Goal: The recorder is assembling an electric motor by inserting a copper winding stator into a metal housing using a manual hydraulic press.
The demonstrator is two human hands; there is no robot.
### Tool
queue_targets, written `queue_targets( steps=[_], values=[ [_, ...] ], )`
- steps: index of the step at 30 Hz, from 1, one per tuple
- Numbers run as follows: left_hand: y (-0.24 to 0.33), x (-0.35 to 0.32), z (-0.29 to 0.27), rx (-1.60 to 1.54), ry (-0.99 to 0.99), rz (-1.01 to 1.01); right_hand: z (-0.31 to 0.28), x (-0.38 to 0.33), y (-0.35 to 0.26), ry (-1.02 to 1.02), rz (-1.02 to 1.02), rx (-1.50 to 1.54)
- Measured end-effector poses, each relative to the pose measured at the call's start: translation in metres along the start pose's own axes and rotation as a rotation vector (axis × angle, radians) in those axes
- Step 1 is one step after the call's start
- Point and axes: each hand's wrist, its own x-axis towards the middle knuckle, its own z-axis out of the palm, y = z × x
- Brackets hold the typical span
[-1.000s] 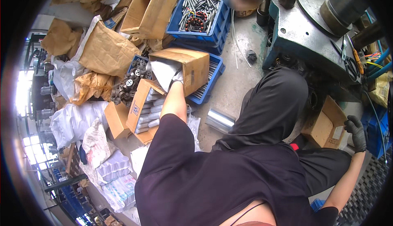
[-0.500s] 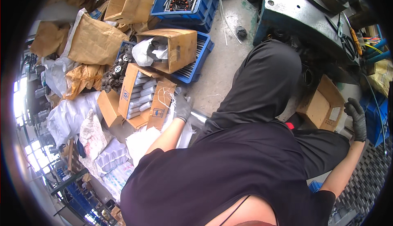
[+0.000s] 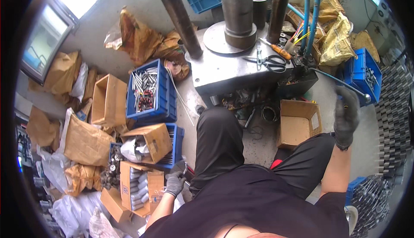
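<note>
My left hand (image 3: 174, 184), in a grey glove, is low beside my bent left leg, next to an open cardboard box (image 3: 125, 186) of grey cylindrical pieces (image 3: 139, 187). Its fingers are loosely bent and slightly apart, with nothing visible in them. A dark object with a red edge (image 3: 188, 169) lies just past the fingertips; I cannot make out what it is. My right hand (image 3: 346, 119), gloved in dark grey, is raised on the right, near a thin metal rod (image 3: 340, 82). Motion smears its fingers, hiding their grip.
Ahead stands a metal press table (image 3: 220, 72) with a steel cylinder (image 3: 238, 18), scissors (image 3: 271, 63) and an orange-handled tool (image 3: 280, 51). An open carton (image 3: 286, 128) sits below. Blue crates (image 3: 166, 97) of metal rods stand left; another blue bin (image 3: 355, 72) is right.
My view has swung up and right, bringing the press table into full sight. My right hand has risen ahead and is now blurred. The left hand stays beside the box of cylinders.
</note>
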Motion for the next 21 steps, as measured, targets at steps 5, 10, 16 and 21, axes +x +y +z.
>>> queue_targets(
  steps=[5, 10, 16, 21],
  values=[
    [0.073, 0.027, -0.127, -0.291, 0.287, -0.034, -0.033, -0.015, 0.039, 0.498, -0.03, -0.149],
    [0.16, 0.047, -0.174, -0.537, 0.434, 0.391, -0.02, -0.031, 0.082, 0.35, 0.26, -0.122],
    [0.278, 0.074, -0.22, -0.228, 0.62, 0.693, -0.015, -0.031, 0.105, 0.3, 0.281, -0.096],
    [0.36, 0.126, -0.223, 0.327, 0.661, 1.013, 0.001, -0.025, 0.111, 0.393, 0.442, 0.211]
  ],
)
